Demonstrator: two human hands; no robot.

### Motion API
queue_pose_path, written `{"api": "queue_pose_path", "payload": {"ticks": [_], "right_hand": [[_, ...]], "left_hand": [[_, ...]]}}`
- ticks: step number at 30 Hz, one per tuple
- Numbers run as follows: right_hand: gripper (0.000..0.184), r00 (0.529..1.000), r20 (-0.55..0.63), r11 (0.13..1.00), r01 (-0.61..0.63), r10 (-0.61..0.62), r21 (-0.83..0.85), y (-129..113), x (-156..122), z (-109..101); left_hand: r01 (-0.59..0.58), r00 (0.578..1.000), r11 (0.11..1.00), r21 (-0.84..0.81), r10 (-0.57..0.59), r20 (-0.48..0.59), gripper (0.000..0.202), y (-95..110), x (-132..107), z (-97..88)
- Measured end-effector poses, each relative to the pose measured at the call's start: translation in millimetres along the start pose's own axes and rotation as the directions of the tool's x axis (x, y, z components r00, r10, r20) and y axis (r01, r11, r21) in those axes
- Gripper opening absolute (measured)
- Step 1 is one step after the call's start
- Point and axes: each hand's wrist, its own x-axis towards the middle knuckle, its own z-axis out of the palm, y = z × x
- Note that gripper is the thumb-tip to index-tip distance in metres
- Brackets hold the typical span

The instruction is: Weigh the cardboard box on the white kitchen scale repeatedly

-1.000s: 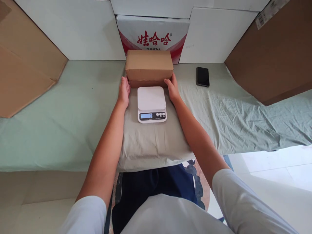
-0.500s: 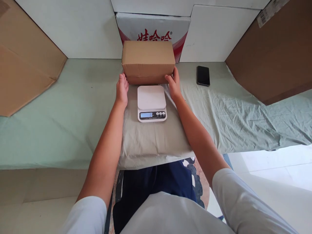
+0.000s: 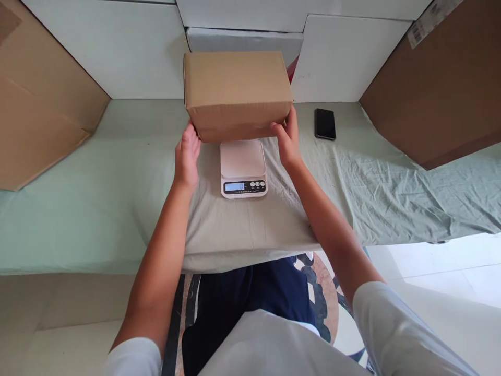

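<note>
A closed brown cardboard box (image 3: 238, 86) is held up between my two hands, above the far edge of a white kitchen scale (image 3: 242, 159). My left hand (image 3: 187, 156) grips the box at its lower left corner, fingers partly hidden beneath it. At the lower right corner my right hand (image 3: 287, 138) holds it, with the thumb on the front face. The scale lies on the cloth, its display lit and reading what looks like 0. The box covers the air over the back of the scale, so I cannot tell the gap between them.
A black phone (image 3: 324, 124) lies to the right on the pale green cloth (image 3: 129, 193). Large cardboard pieces (image 3: 43, 104) stand at the left and right (image 3: 438, 89). Behind, white panels (image 3: 117, 49) and a white carton (image 3: 242, 40) form a back wall.
The box has risen and come closer to me, looking larger and hiding the carton's red lettering. Both hands have moved with it and spread slightly apart.
</note>
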Motion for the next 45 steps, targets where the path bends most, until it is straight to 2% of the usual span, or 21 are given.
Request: {"api": "queue_pose_path", "payload": {"ticks": [3, 6, 10, 13, 19, 23, 27, 34, 40, 45], "right_hand": [[0.089, 0.999, 0.05, 0.999, 0.015, -0.017, 0.035, -14, -30, -11], [0.09, 0.996, 0.087, 0.998, 0.0, -0.006, 0.066, -35, -62, -20], [0.088, 0.993, 0.114, 0.996, -0.051, 0.042, 0.079, -56, -95, -26], [0.085, 0.992, 0.105, 0.993, -0.078, 0.069, 0.09, -57, -107, -25], [0.094, 0.985, 0.114, 0.986, -0.141, 0.131, 0.092, -44, -115, -22], [0.093, 0.983, 0.131, 0.987, -0.138, 0.126, 0.086, -43, -117, -22], [0.093, 0.984, 0.134, 0.986, -0.132, 0.119, 0.097, -44, -117, -21], [0.093, 0.983, 0.11, 0.978, -0.159, 0.145, 0.132, -41, -115, -20], [0.095, 0.979, 0.081, 0.973, -0.196, 0.187, 0.122, -43, -115, -19], [0.095, 0.981, 0.096, 0.982, -0.178, 0.171, 0.069, -43, -116, -21]], "left_hand": [[-0.018, 0.999, 0.997, -0.081, 0.021, 0.035, 0.114, 4, -32, -7.3], [-0.015, 0.998, 0.998, -0.059, 0.018, 0.058, 0.114, 11, -56, -11.2], [-0.022, 0.999, 0.999, -0.03, 0.023, 0.046, 0.11, 18, -77, -9.6], [-0.018, 1.0, 0.999, -0.051, 0.019, 0.023, 0.109, 14, -89, -5.4], [0.045, 0.998, 0.997, -0.062, -0.047, -0.029, 0.115, -2, -101, -0.6], [0.071, 0.997, 0.996, -0.046, -0.072, -0.021, 0.114, -1, -100, -1.2], [0.091, 0.996, 0.996, -0.018, -0.092, -0.022, 0.121, 2, -99, -1.1], [0.105, 0.994, 0.994, 0.038, -0.104, -0.023, 0.122, 3, -104, 0.2], [0.068, 0.998, 0.997, -0.042, -0.069, -0.011, 0.118, -3, -102, -0.4], [0.064, 0.998, 0.998, -0.025, -0.064, 0.011, 0.115, -7, -99, -1.8]]}}
